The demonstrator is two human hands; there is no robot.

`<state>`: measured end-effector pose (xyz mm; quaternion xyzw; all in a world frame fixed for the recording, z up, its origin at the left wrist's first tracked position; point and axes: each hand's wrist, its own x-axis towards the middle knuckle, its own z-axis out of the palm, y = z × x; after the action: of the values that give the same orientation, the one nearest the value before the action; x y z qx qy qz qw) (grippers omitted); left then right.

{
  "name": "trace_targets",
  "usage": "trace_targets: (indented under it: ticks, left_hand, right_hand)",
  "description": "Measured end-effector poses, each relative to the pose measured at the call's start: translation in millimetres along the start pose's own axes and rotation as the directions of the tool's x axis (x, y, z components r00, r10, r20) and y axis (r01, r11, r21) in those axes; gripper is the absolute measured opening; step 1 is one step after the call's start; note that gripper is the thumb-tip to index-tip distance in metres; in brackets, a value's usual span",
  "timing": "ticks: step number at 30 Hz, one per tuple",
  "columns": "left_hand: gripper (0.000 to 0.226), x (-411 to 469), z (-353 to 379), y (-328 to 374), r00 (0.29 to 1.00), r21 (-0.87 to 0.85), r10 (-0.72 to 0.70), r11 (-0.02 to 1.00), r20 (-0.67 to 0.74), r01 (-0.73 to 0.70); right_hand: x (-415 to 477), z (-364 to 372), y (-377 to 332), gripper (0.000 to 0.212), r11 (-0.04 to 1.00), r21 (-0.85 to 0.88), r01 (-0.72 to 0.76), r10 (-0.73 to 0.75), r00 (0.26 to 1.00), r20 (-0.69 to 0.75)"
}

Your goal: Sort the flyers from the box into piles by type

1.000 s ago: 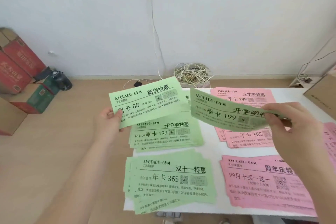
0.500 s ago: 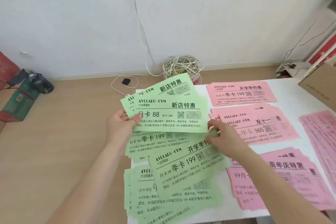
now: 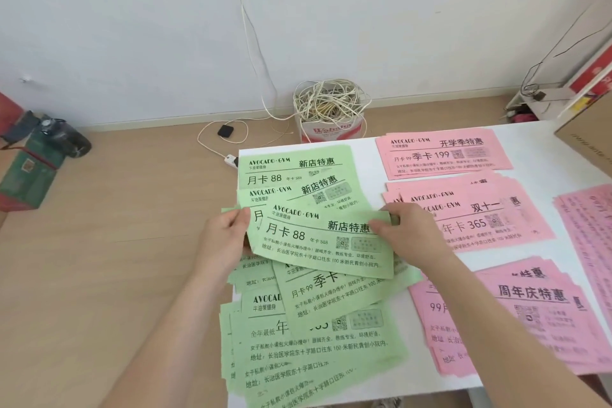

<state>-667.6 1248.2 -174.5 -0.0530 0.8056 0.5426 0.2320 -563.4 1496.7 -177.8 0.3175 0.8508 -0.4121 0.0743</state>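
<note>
My left hand (image 3: 222, 242) pinches the left edge of a green "新店特惠 月卡 88" flyer (image 3: 318, 242), with another like it fanned behind. My right hand (image 3: 405, 232) pinches the top flyer's right edge. Both hover above the green piles on the white table (image 3: 536, 136): a "月卡 88" pile (image 3: 291, 166) at the back, a "季卡 199" flyer (image 3: 334, 295) lying askew in the middle, and a "年卡 365" pile (image 3: 308, 354) in front. To the right lie pink piles: "季卡 199" (image 3: 440, 152), "双十一" (image 3: 473, 215) and "周年庆特惠" (image 3: 530, 315).
A cardboard box (image 3: 589, 139) stands at the table's right back corner. More pink sheets (image 3: 589, 242) lie at the right edge. On the floor sit a tub of coiled cable (image 3: 328, 109), a power strip and cartons at the left (image 3: 29, 162).
My right hand has let go of the green "季卡 199" flyer, which now lies on the green piles, and moved up to the right edge of the "月卡 88" flyer in my left hand.
</note>
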Motion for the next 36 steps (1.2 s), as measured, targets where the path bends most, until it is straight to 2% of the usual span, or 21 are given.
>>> trace_targets:
  ticks: [4, 6, 10, 13, 17, 20, 22, 25, 26, 29, 33, 36]
  left_hand:
    - [0.020, 4.9, -2.5, -0.3, 0.996, 0.050, 0.012, 0.999, -0.086, -0.008]
    - [0.019, 5.1, -3.2, 1.2, 0.993, 0.090, 0.026, 0.996, -0.113, -0.016]
    - [0.009, 4.4, -4.4, 5.2, 0.987, 0.133, 0.076, 0.990, -0.144, -0.056]
    - [0.009, 5.5, -4.7, 4.9, 0.987, 0.130, 0.074, 0.990, -0.141, -0.056]
    - [0.009, 3.5, -5.7, 9.3, 0.999, -0.018, 0.035, 0.999, 0.011, -0.035]
    - [0.010, -3.8, 4.5, 9.1, 0.987, 0.070, 0.074, 0.994, 0.141, -0.085]
    - [0.016, -5.5, 8.1, 7.2, 0.978, 0.074, 0.104, 0.990, 0.182, -0.119]
    - [0.059, -1.3, 6.1, 8.5, 0.973, 0.011, 0.052, 0.998, 0.225, -0.056]
    - [0.059, -0.8, 6.7, 10.4, 0.974, 0.060, 0.046, 0.996, 0.221, -0.060]
    - [0.021, 1.5, 10.1, 14.3, 0.987, 0.195, 0.114, 0.971, 0.115, -0.135]
    - [0.018, 21.3, -5.9, 37.5, 0.973, 0.050, 0.176, 0.984, -0.152, -0.170]
    - [0.017, 53.1, -12.2, 53.1, 0.961, 0.014, 0.180, 0.983, -0.211, -0.181]
  right_hand:
    - [-1.9, 1.3, -0.9, 0.020, 0.998, -0.063, 0.027, -0.028, 1.000, -0.012]
    - [-2.4, -1.4, -1.4, 0.024, 0.998, -0.043, 0.039, -0.039, 0.999, 0.003]
    - [-2.7, -5.7, 3.5, 0.013, 0.998, -0.017, 0.058, -0.058, 0.998, 0.017]
    - [-2.8, -4.8, 5.5, 0.015, 0.998, -0.008, 0.059, -0.059, 0.998, -0.008]
    - [-2.5, -2.4, 4.1, 0.017, 0.995, 0.097, 0.023, -0.021, 0.999, -0.025]
    - [-2.9, -0.3, 3.2, 0.010, 0.993, 0.104, 0.050, -0.044, 0.997, -0.055]
    - [-4.6, 0.2, 0.8, 0.003, 0.991, 0.113, 0.072, -0.064, 0.995, -0.073]
    - [-5.9, -0.1, -0.5, 0.003, 0.989, 0.118, 0.089, -0.078, 0.992, -0.098]
    - [-6.1, -0.2, -1.3, 0.003, 0.989, 0.119, 0.087, -0.075, 0.992, -0.100]
    - [-8.8, -5.0, -4.3, 0.010, 0.990, 0.126, 0.057, -0.049, 0.996, -0.069]
    - [-17.6, -27.3, -2.1, 0.028, 0.997, 0.078, -0.010, 0.007, 0.999, 0.042]
    - [-19.2, -34.1, -1.2, 0.026, 1.000, -0.011, 0.019, -0.020, 0.997, -0.074]
